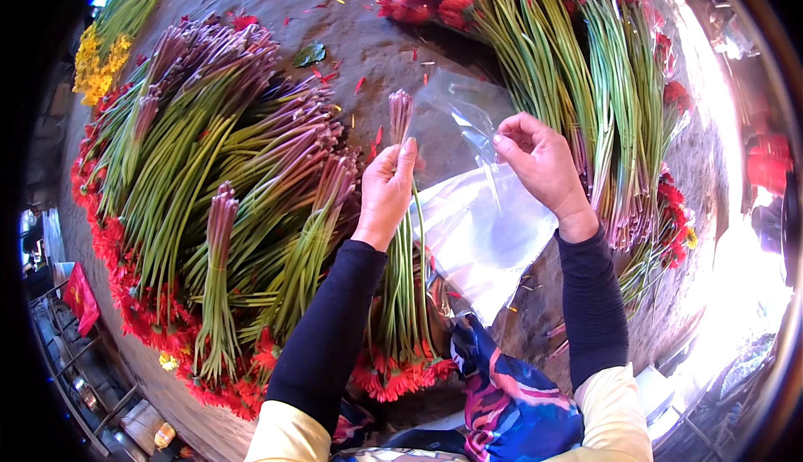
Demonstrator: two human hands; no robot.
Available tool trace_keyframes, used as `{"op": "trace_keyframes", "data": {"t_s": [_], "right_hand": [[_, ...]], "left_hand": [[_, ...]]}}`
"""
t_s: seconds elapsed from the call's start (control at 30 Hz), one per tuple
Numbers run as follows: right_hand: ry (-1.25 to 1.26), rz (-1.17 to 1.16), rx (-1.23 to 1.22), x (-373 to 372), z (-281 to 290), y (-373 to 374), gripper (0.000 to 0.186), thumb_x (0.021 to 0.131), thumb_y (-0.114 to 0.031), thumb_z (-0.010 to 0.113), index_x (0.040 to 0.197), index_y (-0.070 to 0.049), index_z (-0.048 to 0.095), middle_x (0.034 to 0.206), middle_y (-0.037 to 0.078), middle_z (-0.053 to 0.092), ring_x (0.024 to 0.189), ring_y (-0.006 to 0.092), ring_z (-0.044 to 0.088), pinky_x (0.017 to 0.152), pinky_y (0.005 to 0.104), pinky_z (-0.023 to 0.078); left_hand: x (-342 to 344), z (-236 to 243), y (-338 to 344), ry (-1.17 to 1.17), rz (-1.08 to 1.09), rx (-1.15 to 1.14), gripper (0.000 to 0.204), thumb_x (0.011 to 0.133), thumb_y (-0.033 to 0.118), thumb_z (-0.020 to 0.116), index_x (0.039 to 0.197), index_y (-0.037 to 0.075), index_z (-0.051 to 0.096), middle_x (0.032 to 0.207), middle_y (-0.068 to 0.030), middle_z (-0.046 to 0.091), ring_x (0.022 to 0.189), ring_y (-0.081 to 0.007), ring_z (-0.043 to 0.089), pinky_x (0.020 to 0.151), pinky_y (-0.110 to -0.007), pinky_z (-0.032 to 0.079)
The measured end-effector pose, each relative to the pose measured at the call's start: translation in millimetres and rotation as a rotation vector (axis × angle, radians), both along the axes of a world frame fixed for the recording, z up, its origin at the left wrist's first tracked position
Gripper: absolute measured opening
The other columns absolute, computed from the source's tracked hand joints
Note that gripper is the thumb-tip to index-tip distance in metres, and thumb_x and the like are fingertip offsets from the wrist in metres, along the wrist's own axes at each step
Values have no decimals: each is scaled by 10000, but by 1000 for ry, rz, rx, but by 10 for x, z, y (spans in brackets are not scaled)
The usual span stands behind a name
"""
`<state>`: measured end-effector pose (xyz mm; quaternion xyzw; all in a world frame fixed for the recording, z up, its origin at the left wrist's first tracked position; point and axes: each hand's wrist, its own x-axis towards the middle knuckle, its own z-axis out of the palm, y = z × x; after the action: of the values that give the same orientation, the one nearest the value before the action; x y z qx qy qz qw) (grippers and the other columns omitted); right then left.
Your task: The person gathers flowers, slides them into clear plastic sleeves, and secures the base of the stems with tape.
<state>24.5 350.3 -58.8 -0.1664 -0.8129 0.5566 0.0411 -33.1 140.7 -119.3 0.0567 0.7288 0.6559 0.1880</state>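
My left hand (386,188) is closed around a bunch of red gerberas (405,282), gripping it near the cut ends. The purplish stem ends point away from me above the fist, and the red heads hang at the near table edge. With thumb and fingers pinched, my right hand (542,161) holds the upper edge of a clear plastic flower sleeve (481,232). The sleeve lies spread between my hands, narrowing toward me, beside the bunch. Glare on the film hides whether it is one layer or several.
A big heap of red gerberas (209,144) covers the left of the table (368,44), heads outward. More bunches (577,69), some apparently in clear film, lie at the far right. Yellow flowers (99,65) sit at the far left, near a loose green leaf (309,54) and scattered petals.
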Motion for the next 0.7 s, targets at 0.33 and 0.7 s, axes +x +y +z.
{"op": "trace_keyframes", "data": {"t_s": [0.33, 0.7], "right_hand": [[-182, 60, 477, -218, 2, 107, 263, 798, -303, 709, 853, -72, 597, 679, 66, 584, 595, 218, 579, 558, 344, 455], [459, 55, 898, -436, 2, -45, 243, 672, -58, 692, 878, -153, 602, 785, 16, 569, 699, 230, 573, 616, 346, 446]], "left_hand": [[-47, -658, -81, 150, 42, -170, 955, 721, 381, 786, 1417, 28, 236, 1325, -200, 392, 1240, -335, 388, 1054, -407, 298], [37, 2, -368, -392, -179, 109, 461, 829, 36, 647, 1251, -15, 466, 839, -59, 617, 780, -150, 643, 731, -284, 520]]}}
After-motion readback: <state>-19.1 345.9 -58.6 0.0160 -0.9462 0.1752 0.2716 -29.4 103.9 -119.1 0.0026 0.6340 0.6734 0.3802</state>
